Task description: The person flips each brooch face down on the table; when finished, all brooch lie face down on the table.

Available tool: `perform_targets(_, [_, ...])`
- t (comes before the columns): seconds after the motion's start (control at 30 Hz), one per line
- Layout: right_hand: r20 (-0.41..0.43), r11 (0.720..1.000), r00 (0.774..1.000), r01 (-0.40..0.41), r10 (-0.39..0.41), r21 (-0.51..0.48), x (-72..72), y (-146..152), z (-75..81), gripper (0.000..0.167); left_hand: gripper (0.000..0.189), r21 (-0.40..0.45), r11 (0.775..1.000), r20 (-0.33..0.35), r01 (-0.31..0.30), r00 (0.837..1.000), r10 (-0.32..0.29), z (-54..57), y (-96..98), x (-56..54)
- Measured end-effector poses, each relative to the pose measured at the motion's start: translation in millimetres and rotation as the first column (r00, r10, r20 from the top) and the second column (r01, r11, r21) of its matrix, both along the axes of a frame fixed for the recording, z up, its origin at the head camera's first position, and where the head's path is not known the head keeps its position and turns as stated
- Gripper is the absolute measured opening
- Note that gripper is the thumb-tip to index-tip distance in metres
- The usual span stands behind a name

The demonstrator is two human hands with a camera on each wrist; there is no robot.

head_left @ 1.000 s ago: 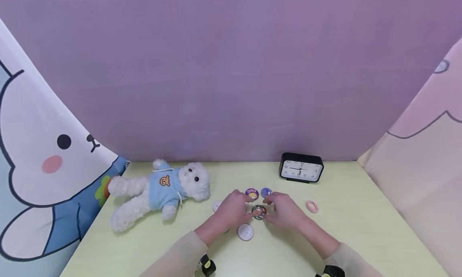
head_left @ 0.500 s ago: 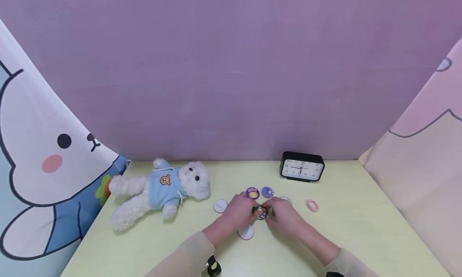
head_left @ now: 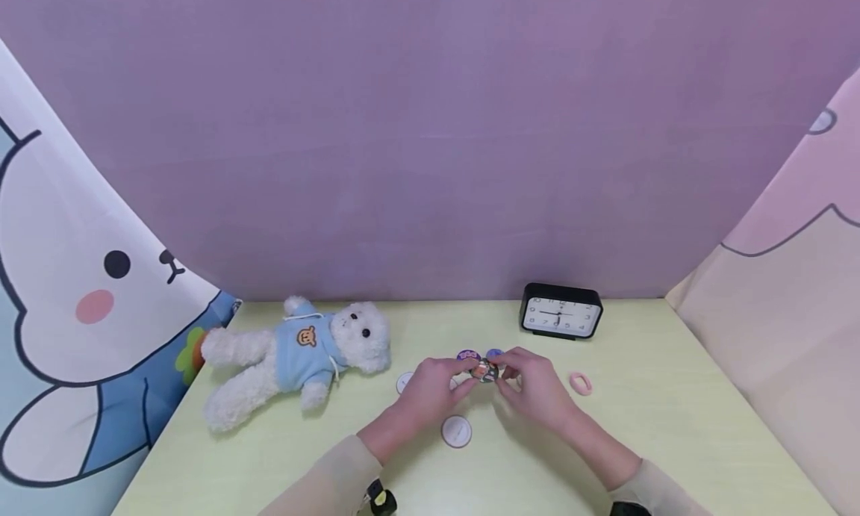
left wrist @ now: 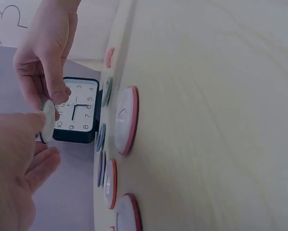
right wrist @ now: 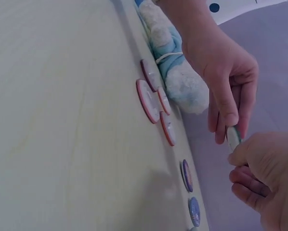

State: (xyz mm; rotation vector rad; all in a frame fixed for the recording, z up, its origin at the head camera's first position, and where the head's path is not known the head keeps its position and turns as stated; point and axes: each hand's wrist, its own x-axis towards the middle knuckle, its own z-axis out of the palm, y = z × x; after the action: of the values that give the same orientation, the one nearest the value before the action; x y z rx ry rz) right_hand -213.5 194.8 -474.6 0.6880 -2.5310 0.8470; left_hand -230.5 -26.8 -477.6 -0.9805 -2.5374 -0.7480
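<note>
Between my two hands a round pin badge point(head_left: 484, 370) with a colourful picture and a dark green rim is held above the table. My left hand point(head_left: 430, 389) pinches its left edge with thumb and fingers. On the opposite edge, my right hand point(head_left: 537, 389) pinches it as well. The badge's pale back point(left wrist: 48, 122) faces the table in the left wrist view. Just behind it lie a purple badge point(head_left: 466, 356) and a blue badge point(head_left: 494, 354), both partly covered. A white-backed badge point(head_left: 457, 431) lies nearer the front.
Several more badges lie face down, including an orange-rimmed one point(left wrist: 111, 184). A plush bear point(head_left: 305, 352) in a blue hoodie lies on the left. At the back right stands a black clock point(head_left: 561, 314), with a pink hair tie point(head_left: 581, 384) in front of it.
Both hands closed on the green-rimmed badge, which lay on the table, and raised it. It now hangs slightly farther back, partly hiding the purple and blue badges.
</note>
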Motion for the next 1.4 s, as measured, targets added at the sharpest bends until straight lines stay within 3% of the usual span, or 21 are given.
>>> perform_targets(0.17, [-0.088, 0.999, 0.996, 0.008, -0.013, -0.051, -2.0, 1, 4.3, 0.026, 0.027, 0.107, 0.994, -0.097, 0.017, 0.995, -0.007, 3.0, -0.8, 1.0])
perform_targets(0.27, [-0.114, 0.997, 0.993, 0.005, -0.013, -0.074, -2.0, 0, 4.7, 0.024, 0.027, 0.149, 0.989, -0.120, 0.023, 0.993, -0.005, 5.1, 0.1, 1.2])
perform_targets(0.5, [-0.065, 0.993, 0.998, -0.006, -0.002, -0.118, -0.1, -2, 6.5, 0.031, 0.033, 0.225, 0.974, -0.050, 0.030, 0.999, -0.019, 9.4, 1.5, 3.3])
perform_targets(0.7, [0.004, 0.988, 0.999, -0.038, 0.039, -0.152, 2.8, -3, 8.0, 0.035, 0.049, 0.241, 0.967, 0.014, 0.081, 0.996, -0.087, 10.8, 1.0, 5.9])
perform_targets(0.83, [0.023, 0.986, 0.998, -0.060, 0.064, -0.156, 3.8, -1, 7.7, 0.034, 0.050, 0.224, 0.971, 0.067, 0.078, 0.993, -0.095, 10.4, 1.8, 5.4])
perform_targets(1.0, [0.034, 0.985, 0.993, -0.112, 0.117, -0.133, 3.5, 4, 4.7, 0.048, 0.045, 0.191, 0.980, 0.112, 0.063, 0.990, -0.086, 8.1, 2.6, 4.4])
perform_targets(1.4, [0.069, 0.991, 0.990, -0.123, 0.127, -0.058, 6.8, 10, -6.4, 0.043, 0.044, 0.022, 0.998, 0.102, 0.059, 0.993, -0.061, -1.8, 6.8, 5.2])
